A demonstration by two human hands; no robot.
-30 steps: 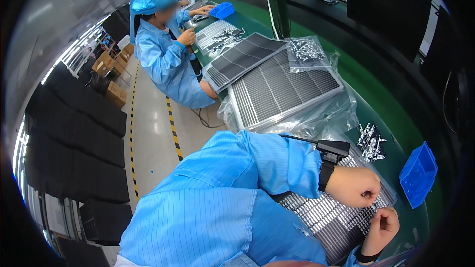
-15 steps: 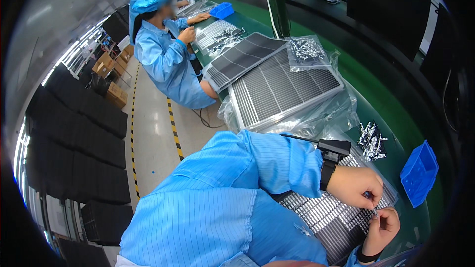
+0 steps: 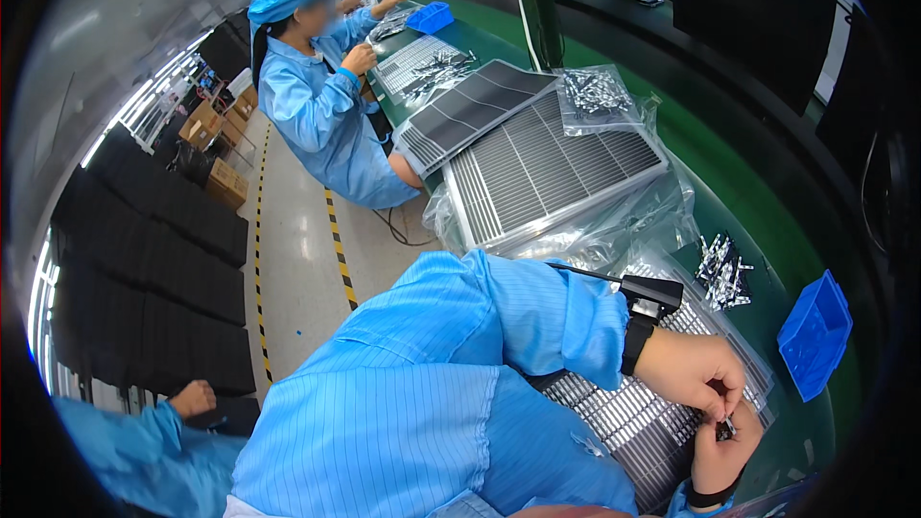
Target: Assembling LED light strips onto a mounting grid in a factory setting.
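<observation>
My left hand (image 3: pixel 693 371), with a black band and a small black device at its wrist, reaches over the tray with its thumb and finger pinched together. What lies in that pinch is too small to make out. Just below, almost touching it, my right hand (image 3: pixel 726 453) is closed on a small dark-and-silver piece (image 3: pixel 726 431), partly hidden by the fingers. Beneath both hands lies a tray (image 3: pixel 641 419) with rows of small silvery strips and some dark slots. A loose pile of similar silver-and-black pieces (image 3: pixel 724 271) sits beyond my left hand.
A blue plastic bin (image 3: pixel 814 336) stands at the right. Toward the back are stacked slotted trays (image 3: pixel 556 168) on clear plastic wrap, with a bag of small parts (image 3: pixel 599 96). A co-worker (image 3: pixel 321 105) sits at the same bench; another person's arm (image 3: pixel 144 436) shows at lower left.
My fingers have shifted slightly, and a dark piece now shows in my right hand. The co-worker's arm has stretched farther across the bench. Another person's arm has appeared at lower left.
</observation>
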